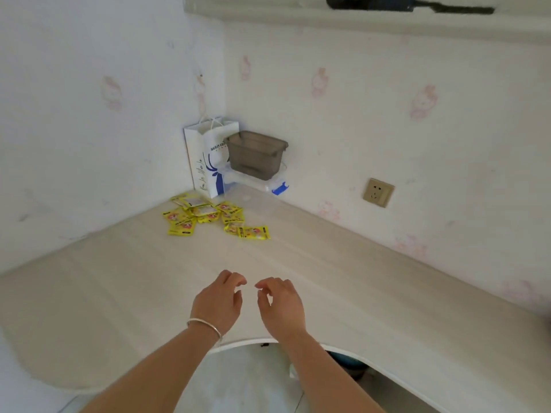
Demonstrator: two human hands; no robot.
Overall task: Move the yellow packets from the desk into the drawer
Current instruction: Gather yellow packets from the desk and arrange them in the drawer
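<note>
Several yellow packets lie scattered in the far corner of the pale wooden desk, in front of a white paper bag. One packet lies a little apart at the right of the pile. My left hand, with a silver bangle on the wrist, hovers over the near middle of the desk, fingers curled and apart, holding nothing. My right hand hangs beside it in the same loose pose, also holding nothing. Both hands are well short of the packets. No drawer is in view.
A white paper bag stands in the corner, with a grey plastic bin stacked on a clear lidded box next to it. A wall socket sits on the right wall. The desk's curved front edge is by my wrists.
</note>
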